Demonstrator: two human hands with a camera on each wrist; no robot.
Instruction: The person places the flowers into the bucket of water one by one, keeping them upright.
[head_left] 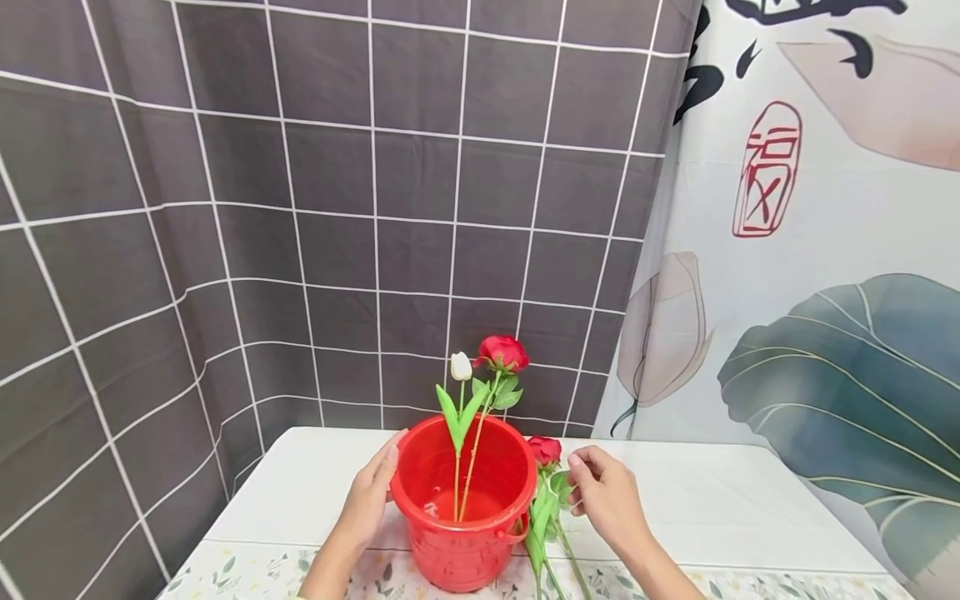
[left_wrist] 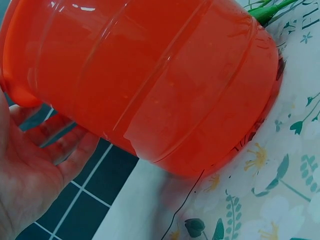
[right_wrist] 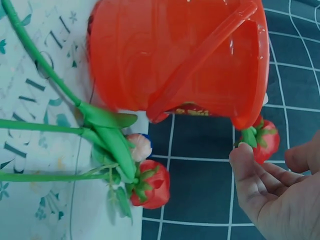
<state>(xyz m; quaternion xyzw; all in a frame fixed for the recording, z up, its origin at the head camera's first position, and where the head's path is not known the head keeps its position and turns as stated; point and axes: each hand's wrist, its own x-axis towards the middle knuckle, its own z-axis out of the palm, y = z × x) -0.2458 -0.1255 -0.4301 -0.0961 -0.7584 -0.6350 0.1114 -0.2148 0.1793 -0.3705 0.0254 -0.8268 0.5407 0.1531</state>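
Note:
A red plastic bucket [head_left: 465, 550] stands on the table, with a white tulip [head_left: 461, 367] and a red rose [head_left: 504, 353] leaning upright inside. My left hand [head_left: 367, 492] rests against the left side of its rim; in the left wrist view the fingers [left_wrist: 75, 150] lie along the outer wall. To the right of the bucket, my right hand [head_left: 609, 492] hovers with loosely bent fingers and nothing in them. Below it lie another red rose [head_left: 545, 451] and a pale tulip [right_wrist: 140, 147], their green stems pointing toward me.
The white table [head_left: 712, 500] carries a floral cloth strip [head_left: 240, 571] along its near side. Behind hangs a dark grey curtain [head_left: 322, 167] with a white grid. A printed leaf-patterned cloth [head_left: 847, 375] hangs at the right. The bucket's handle [right_wrist: 200, 60] hangs down on its right side.

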